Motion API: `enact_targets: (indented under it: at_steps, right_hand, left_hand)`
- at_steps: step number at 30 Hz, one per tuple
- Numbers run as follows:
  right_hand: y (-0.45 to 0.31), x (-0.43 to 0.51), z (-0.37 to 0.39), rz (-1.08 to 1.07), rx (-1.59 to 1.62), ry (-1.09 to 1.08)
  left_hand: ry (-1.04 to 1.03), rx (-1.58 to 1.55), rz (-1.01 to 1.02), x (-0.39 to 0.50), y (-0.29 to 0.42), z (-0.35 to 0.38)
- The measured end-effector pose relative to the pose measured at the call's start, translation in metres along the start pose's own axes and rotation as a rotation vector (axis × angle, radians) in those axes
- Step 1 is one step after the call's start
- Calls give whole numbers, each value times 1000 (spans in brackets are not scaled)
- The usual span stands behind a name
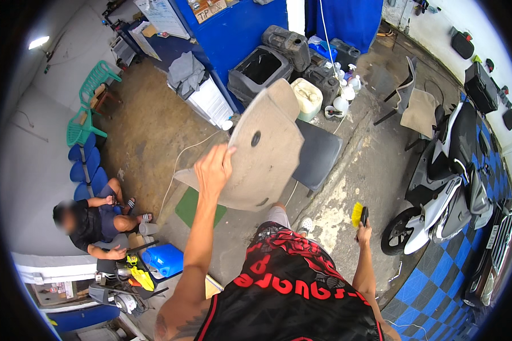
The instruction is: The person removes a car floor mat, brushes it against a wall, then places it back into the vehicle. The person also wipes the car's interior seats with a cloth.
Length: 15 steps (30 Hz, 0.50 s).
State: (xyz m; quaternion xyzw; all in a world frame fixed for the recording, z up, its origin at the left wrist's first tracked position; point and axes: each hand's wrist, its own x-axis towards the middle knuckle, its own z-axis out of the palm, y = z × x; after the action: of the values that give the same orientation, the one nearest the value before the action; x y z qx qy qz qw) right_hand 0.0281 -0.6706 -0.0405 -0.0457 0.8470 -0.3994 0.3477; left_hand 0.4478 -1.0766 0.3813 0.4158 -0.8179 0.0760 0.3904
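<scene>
My left hand grips the edge of a beige carpet car mat, which hangs raised in front of me. The mat has a dark oval grommet near its upper part and a smaller dark slot low down. Out to my right side, my right hand holds a scrub brush with yellow bristles and a black back. The brush is well apart from the mat. Behind the mat stands a dark grey flat seat, partly covered by it.
Jerrycans and spray bottles crowd the blue wall. A white scooter stands to the right, near a chair with another beige mat. A person sits on blue seats at left. A cable crosses the floor.
</scene>
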Motion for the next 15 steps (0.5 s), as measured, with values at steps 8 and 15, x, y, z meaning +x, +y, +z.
enact_targets:
  at_steps: [8, 15]
  right_hand:
    - [-81, 36, 41, -82, -66, 80]
    - [34, -4, 72, 229, -81, 220]
  left_hand:
    - [-224, -195, -422, 201, -144, 145]
    - [-627, 175, -549, 159, -278, 396]
